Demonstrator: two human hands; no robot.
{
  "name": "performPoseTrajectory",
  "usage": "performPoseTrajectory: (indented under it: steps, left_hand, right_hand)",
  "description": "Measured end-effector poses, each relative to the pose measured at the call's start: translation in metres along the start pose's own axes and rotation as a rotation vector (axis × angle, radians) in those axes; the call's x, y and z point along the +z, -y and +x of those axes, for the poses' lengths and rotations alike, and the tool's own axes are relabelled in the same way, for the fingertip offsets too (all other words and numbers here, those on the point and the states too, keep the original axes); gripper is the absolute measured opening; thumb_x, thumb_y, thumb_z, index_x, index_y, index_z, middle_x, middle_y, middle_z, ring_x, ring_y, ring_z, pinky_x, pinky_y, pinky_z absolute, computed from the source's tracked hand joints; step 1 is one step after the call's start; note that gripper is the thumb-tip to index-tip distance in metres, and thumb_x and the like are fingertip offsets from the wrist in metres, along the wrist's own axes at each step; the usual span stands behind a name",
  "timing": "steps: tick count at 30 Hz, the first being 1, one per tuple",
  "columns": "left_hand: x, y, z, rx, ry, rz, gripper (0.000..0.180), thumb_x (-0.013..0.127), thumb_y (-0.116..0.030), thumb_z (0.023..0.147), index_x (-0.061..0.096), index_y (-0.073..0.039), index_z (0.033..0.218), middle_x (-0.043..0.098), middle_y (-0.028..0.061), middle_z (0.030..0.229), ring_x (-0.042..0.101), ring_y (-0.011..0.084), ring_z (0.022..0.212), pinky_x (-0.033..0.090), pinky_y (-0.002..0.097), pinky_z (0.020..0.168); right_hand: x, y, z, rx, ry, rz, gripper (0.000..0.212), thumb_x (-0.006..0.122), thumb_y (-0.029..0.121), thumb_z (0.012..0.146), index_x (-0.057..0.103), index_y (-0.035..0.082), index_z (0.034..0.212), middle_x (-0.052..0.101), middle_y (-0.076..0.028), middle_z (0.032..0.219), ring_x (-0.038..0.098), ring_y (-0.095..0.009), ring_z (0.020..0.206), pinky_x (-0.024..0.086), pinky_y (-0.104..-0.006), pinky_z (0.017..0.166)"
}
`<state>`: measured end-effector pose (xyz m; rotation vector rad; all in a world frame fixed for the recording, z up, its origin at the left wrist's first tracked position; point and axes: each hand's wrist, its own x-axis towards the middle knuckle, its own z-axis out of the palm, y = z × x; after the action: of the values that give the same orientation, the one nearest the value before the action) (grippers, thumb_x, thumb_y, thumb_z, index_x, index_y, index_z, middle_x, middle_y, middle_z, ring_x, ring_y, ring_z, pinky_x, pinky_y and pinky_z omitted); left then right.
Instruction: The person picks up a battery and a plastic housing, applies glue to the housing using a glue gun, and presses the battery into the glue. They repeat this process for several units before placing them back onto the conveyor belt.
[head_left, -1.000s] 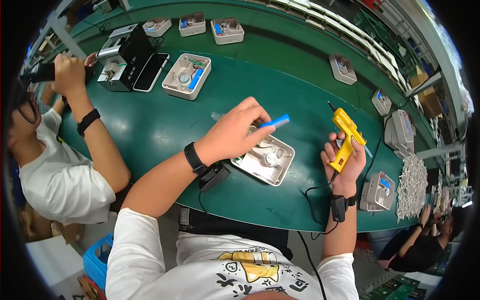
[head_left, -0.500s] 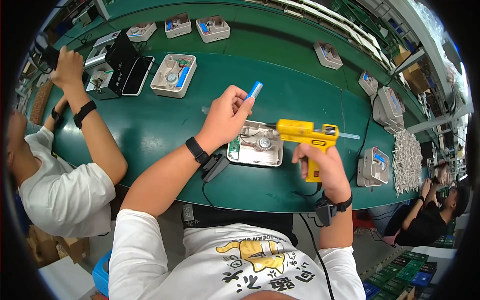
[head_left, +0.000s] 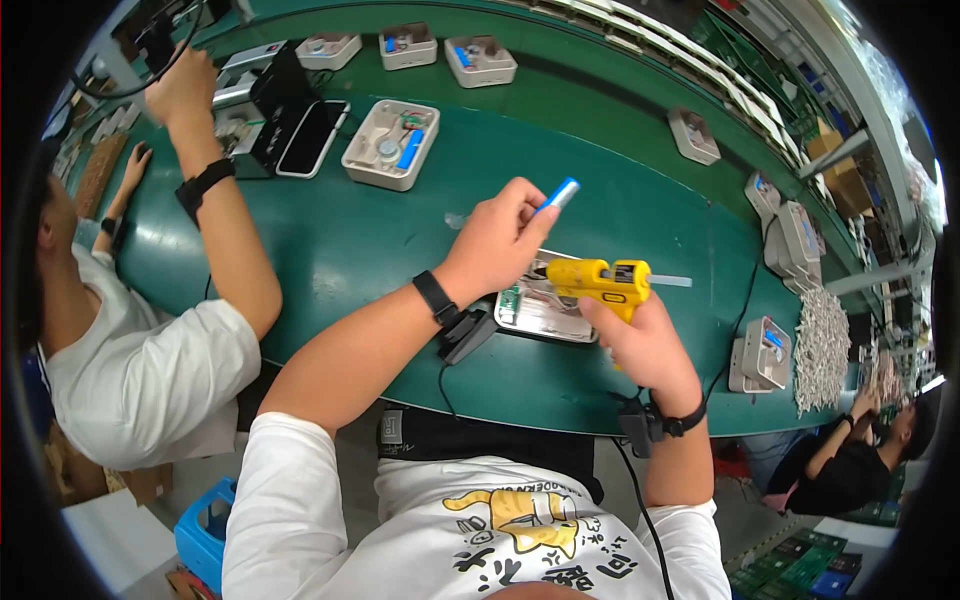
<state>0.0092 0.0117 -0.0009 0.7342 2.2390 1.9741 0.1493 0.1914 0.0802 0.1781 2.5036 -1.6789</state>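
My left hand (head_left: 498, 238) pinches a blue cylindrical battery (head_left: 563, 192) between thumb and fingers, its free end tilted up to the right. In my right hand (head_left: 648, 342) is a yellow hot glue gun (head_left: 592, 278), with a translucent glue stick (head_left: 672, 282) jutting from its back. Beneath both hands lies an open off-white plastic housing (head_left: 552, 322), holding a small green circuit board (head_left: 510, 301). The gun's nozzle hovers over the housing's far part; whether it touches anything I cannot tell. Gun and hand hide much of the housing's inside.
Another open housing (head_left: 352, 165) with a blue battery stands to the left, by a black-framed device (head_left: 275, 110). A co-worker's arm (head_left: 235, 250) reaches over the table there. Stacked housings (head_left: 748, 372) and a pile of small pale parts (head_left: 822, 350) lie at the right.
The glue gun has moved left over the housing, its nozzle now above the inside. My left hand still holds the battery up. The whole view has shifted.
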Motion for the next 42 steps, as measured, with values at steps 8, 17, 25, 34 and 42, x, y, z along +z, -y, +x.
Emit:
performPoseTrajectory:
  steps: [8,17,25,34,42]
  left_hand:
    - [-0.007,-0.007,0.005,0.11,0.068,0.02,0.021,0.067,-0.022,0.105,0.062,-0.001,0.107,0.07,0.0129,0.087,0.068,0.0284,0.074,0.053,0.0397,0.068]
    - [-0.019,-0.004,0.013,0.497,0.09,0.282,0.009,0.068,-0.013,0.1,0.068,-0.004,0.101,0.065,0.0099,0.086,0.063,0.0306,0.082,0.051,0.041,0.075]
    - [-0.021,-0.012,0.012,0.461,0.189,0.299,0.008,0.072,-0.013,0.096,0.069,-0.005,0.095,0.066,0.0073,0.084,0.062,0.0271,0.08,0.05,0.0396,0.074]
    - [-0.028,-0.008,0.012,0.403,0.308,0.332,0.014,0.081,-0.011,0.09,0.069,-0.003,0.091,0.067,0.0075,0.087,0.059,0.0224,0.08,0.048,0.0356,0.067]
    - [-0.039,-0.001,0.019,0.137,0.429,0.258,0.021,0.089,-0.017,0.086,0.074,-0.004,0.092,0.071,0.0084,0.107,0.063,0.0187,0.09,0.052,0.0329,0.078]
  right_hand:
    - [-0.016,0.001,-0.019,0.219,-0.123,0.08,0.033,0.071,0.026,0.104,0.069,0.0,0.124,0.07,0.0,0.084,0.062,-0.005,0.072,0.044,-0.0236,0.05]
    - [-0.014,-0.011,-0.028,0.242,-0.232,0.035,0.041,0.073,0.031,0.103,0.067,0.0,0.129,0.069,0.0,0.092,0.062,-0.005,0.073,0.046,-0.0233,0.052]
    - [-0.019,-0.01,-0.027,0.226,-0.191,0.029,0.043,0.074,0.034,0.102,0.068,0.002,0.13,0.066,0.002,0.09,0.06,-0.005,0.071,0.046,-0.0233,0.052]
    - [-0.026,-0.017,-0.032,0.297,-0.15,0.105,0.04,0.072,0.031,0.102,0.068,0.002,0.129,0.071,-0.002,0.09,0.06,-0.006,0.066,0.048,-0.0236,0.053]
    - [-0.025,-0.036,-0.03,0.215,-0.173,0.256,0.034,0.067,0.023,0.104,0.066,-0.001,0.129,0.078,-0.011,0.101,0.061,-0.01,0.062,0.053,-0.0255,0.056]
